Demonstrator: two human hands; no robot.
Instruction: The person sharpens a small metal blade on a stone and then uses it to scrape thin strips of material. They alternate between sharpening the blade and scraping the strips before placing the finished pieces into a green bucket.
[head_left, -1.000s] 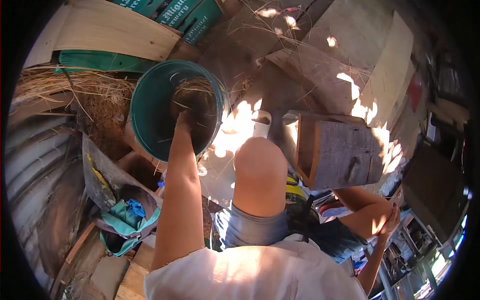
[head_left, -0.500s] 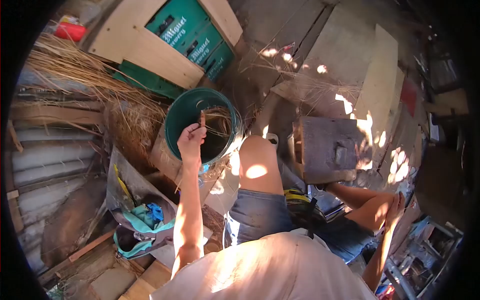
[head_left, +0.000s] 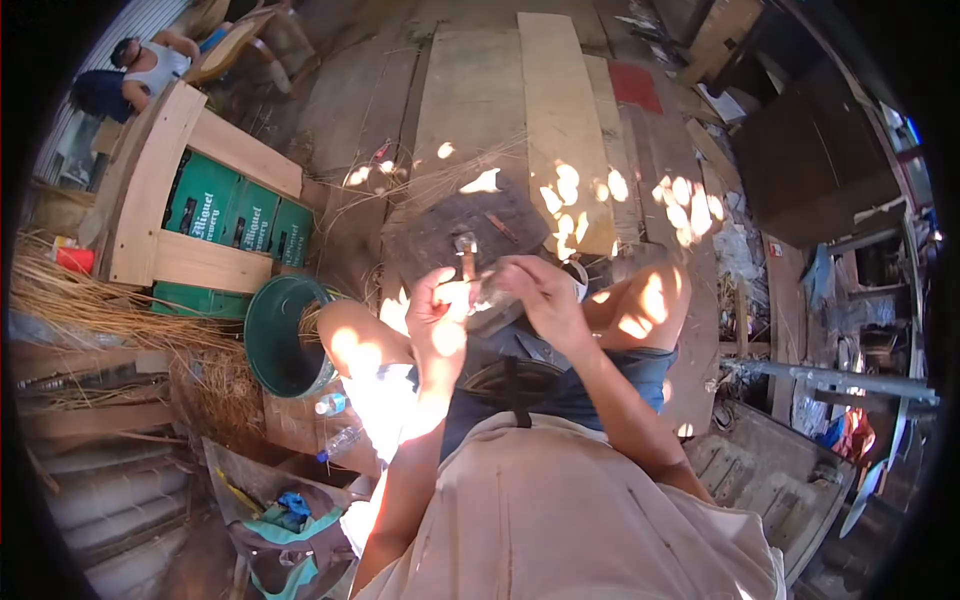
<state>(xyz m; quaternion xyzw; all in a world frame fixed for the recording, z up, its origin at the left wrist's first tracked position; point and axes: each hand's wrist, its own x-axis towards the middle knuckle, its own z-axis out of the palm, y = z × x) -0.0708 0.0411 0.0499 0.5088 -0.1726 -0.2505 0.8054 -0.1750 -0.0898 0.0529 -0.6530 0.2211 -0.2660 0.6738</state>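
Brown piece in left hand, both hands close together over the lap

Left hand (head_left: pixel 443 301): fingers drawn in on a small brown piece (head_left: pixel 468 263), which sticks up past the fingertips. Right hand (head_left: pixel 541 300): fingers curled in, right beside the left. A pale, shiny bit (head_left: pixel 489 294) shows between the hands; blurred, can't tell what it is or whether the right fingers grip it.

Brown piece sits in front of a dark wooden block (head_left: pixel 425 235), beyond the hands, between the bent knees. A thin reddish-brown strip (head_left: pixel 501 227) lies on the block's top.

Left side: green bucket (head_left: pixel 263 338) beside the left knee, some dry stalks (head_left: pixel 311 320) at its rim. Green crates (head_left: pixel 236 212) with white lettering sit behind a pale wood frame (head_left: pixel 213 262). Long straw (head_left: pixel 125 302) spreads near the bucket, red can (head_left: pixel 74 259) above it. Clear bottle (head_left: pixel 331 403) below the bucket; grey bag (head_left: pixel 225 470) with teal trim nearer the wearer.

Ahead: plywood boards (head_left: pixel 560 110) on the floor, red patch (head_left: pixel 636 87) among them. Far left corner: another person (head_left: pixel 157 68) in a white sleeveless top. Right side: metal bar (head_left: pixel 835 378) above a grey tray-like panel (head_left: pixel 765 470).
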